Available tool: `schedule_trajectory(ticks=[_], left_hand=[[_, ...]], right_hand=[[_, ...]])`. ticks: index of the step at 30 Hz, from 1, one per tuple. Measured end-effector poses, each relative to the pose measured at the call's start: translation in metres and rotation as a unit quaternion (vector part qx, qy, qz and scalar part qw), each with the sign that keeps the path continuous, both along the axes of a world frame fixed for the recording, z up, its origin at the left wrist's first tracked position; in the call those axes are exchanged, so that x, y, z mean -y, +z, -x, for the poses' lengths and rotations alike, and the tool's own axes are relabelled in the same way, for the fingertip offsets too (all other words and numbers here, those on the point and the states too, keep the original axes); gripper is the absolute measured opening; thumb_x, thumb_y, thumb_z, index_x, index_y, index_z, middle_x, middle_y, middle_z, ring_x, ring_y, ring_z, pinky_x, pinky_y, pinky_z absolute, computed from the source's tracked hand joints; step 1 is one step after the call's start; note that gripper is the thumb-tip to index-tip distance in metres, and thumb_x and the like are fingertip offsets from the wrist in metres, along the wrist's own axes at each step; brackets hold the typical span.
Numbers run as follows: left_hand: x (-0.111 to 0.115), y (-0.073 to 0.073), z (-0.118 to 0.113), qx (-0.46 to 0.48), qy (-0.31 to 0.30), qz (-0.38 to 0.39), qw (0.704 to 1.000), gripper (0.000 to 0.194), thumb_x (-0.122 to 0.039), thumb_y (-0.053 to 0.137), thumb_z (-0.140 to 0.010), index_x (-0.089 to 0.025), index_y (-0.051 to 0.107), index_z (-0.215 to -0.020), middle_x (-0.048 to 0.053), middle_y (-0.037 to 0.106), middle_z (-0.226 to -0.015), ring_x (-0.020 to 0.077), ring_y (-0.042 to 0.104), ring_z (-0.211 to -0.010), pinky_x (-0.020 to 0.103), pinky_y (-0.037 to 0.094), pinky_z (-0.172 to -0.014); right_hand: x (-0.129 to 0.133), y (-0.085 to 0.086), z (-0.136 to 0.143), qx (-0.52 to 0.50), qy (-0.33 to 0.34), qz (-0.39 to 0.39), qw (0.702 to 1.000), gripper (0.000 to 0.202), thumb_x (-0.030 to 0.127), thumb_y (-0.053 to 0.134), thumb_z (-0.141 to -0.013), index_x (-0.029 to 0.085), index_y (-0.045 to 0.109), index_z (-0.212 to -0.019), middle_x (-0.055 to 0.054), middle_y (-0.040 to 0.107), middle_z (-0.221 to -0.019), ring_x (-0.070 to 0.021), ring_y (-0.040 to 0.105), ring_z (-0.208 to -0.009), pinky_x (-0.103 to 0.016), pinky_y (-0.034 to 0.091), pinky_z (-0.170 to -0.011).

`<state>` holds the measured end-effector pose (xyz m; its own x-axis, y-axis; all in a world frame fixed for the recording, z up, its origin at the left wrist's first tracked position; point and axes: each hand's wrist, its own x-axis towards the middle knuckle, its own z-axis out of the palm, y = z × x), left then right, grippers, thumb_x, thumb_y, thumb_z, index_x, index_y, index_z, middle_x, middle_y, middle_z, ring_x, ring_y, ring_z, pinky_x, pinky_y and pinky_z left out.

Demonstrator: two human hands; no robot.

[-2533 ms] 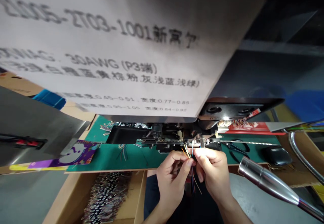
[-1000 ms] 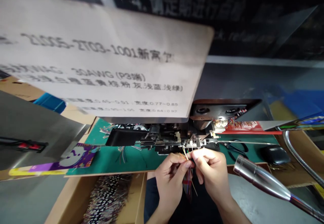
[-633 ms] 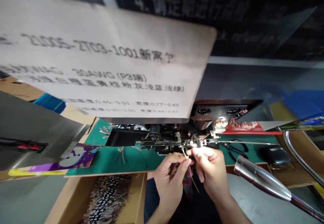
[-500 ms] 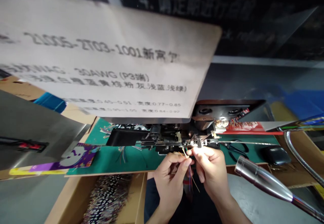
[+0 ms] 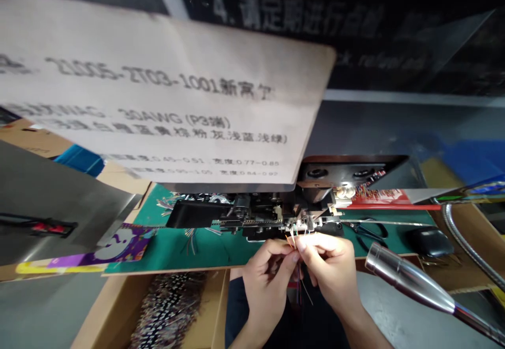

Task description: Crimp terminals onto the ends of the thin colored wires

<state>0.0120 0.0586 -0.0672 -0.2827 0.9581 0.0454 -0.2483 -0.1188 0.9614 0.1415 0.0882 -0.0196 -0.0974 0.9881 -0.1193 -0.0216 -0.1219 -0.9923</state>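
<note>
While left hand (image 5: 270, 278) pinches, wires (image 5: 292, 237) run lengthwise, tips toward machine (image 5: 363, 128).

Wires (image 5: 292, 239) orange, perhaps white; mat (image 5: 173, 251) green; card (image 5: 124, 246) purple, white-figured.

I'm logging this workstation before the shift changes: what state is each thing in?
Left hand: closed, pinching wires
Right hand: closed, thumb and finger pinched at the wires
Thin wires: held, some ends up toward the machine, others hanging down
Machine: running or not, cannot tell
Paper sheet: printed, partly out of frame
Black-handled tool: handles spread
Carton: open, holding wire bundles
</note>
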Motion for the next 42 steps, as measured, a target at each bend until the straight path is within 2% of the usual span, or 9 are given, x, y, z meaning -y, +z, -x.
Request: schedule_trajectory(ticks=[5, 11, 20, 26, 30, 33, 38, 42], left_hand=[[-0.003, 0.001, -0.001, -0.009, 0.034, -0.018, 0.999, 0.018, -0.027, 0.088, -0.099, -0.021, 0.077, -0.086, -0.001, 0.078, -0.073, 0.0127, 0.069, -0.049, 0.019, 0.058, -0.048], [-0.003, 0.001, -0.002, -0.023, 0.061, -0.03, 0.997, 0.017, -0.027, 0.089, -0.098, -0.02, 0.078, -0.087, 0.001, 0.082, -0.077, 0.014, 0.073, -0.054, 0.018, 0.059, -0.05], [-0.003, 0.001, 0.0, -0.052, 0.054, -0.026, 0.997, 0.018, -0.029, 0.088, -0.1, -0.02, 0.077, -0.088, 0.001, 0.082, -0.079, 0.0141, 0.074, -0.053, 0.02, 0.06, -0.052], [-0.003, 0.001, 0.0, -0.06, 0.056, -0.029, 0.996, 0.019, -0.031, 0.088, -0.099, -0.021, 0.079, -0.087, 0.001, 0.081, -0.079, 0.0145, 0.073, -0.055, 0.02, 0.059, -0.052], [0.0, 0.0, 0.001, -0.064, 0.035, -0.006, 0.997, 0.021, -0.034, 0.086, -0.101, -0.02, 0.081, -0.087, 0.0, 0.076, -0.07, 0.0142, 0.067, -0.05, 0.022, 0.056, -0.05], [0.001, -0.001, 0.002, -0.071, 0.029, -0.007, 0.997, 0.021, -0.033, 0.087, -0.101, -0.021, 0.08, -0.085, -0.001, 0.074, -0.068, 0.0138, 0.064, -0.049, 0.022, 0.054, -0.049], [-0.003, 0.001, 0.0, -0.047, 0.056, -0.037, 0.997, 0.022, -0.029, 0.088, -0.098, -0.021, 0.078, -0.081, -0.001, 0.078, -0.074, 0.0116, 0.063, -0.048, 0.02, 0.053, -0.047], [-0.006, 0.003, -0.002, -0.04, 0.061, -0.039, 0.997, 0.022, -0.032, 0.089, -0.098, -0.021, 0.079, -0.081, 0.0, 0.08, -0.076, 0.011, 0.062, -0.046, 0.019, 0.053, -0.046]], right_hand=[[-0.001, -0.003, 0.001, -0.003, -0.001, 0.024, 1.0, 0.052, 0.054, 0.074, -0.108, 0.017, 0.084, -0.072, 0.002, 0.057, -0.043, -0.0129, 0.048, -0.041, -0.025, 0.044, -0.048], [-0.002, -0.008, 0.006, -0.082, -0.014, 0.069, 0.994, 0.048, 0.059, 0.081, -0.103, 0.016, 0.091, -0.085, 0.006, 0.051, -0.04, -0.0094, 0.036, -0.038, -0.025, 0.046, -0.05], [-0.003, -0.004, 0.011, -0.106, -0.035, 0.094, 0.989, 0.047, 0.056, 0.086, -0.099, 0.017, 0.083, -0.073, 0.007, 0.049, -0.037, -0.0086, 0.032, -0.036, -0.025, 0.047, -0.049], [-0.004, -0.013, 0.008, -0.096, -0.023, 0.059, 0.993, 0.06, 0.06, 0.081, -0.102, 0.02, 0.068, -0.06, 0.006, 0.049, -0.037, -0.0089, 0.033, -0.035, -0.025, 0.044, -0.047], [-0.003, -0.009, 0.003, -0.044, 0.007, 0.034, 0.998, 0.053, 0.063, 0.079, -0.102, 0.019, 0.08, -0.073, 0.004, 0.054, -0.042, -0.0114, 0.04, -0.038, -0.026, 0.042, -0.048], [-0.001, -0.002, 0.002, -0.023, 0.013, 0.033, 0.999, 0.05, 0.06, 0.079, -0.104, 0.018, 0.085, -0.079, 0.004, 0.055, -0.045, -0.0111, 0.039, -0.04, -0.025, 0.038, -0.047], [-0.001, -0.007, 0.003, -0.061, -0.003, 0.053, 0.997, 0.05, 0.061, 0.08, -0.104, 0.018, 0.084, -0.079, 0.005, 0.052, -0.042, -0.01, 0.036, -0.038, -0.025, 0.041, -0.046], [-0.004, -0.015, 0.006, -0.091, -0.016, 0.051, 0.994, 0.058, 0.063, 0.081, -0.102, 0.019, 0.074, -0.065, 0.006, 0.048, -0.038, -0.0088, 0.03, -0.034, -0.025, 0.04, -0.043]])
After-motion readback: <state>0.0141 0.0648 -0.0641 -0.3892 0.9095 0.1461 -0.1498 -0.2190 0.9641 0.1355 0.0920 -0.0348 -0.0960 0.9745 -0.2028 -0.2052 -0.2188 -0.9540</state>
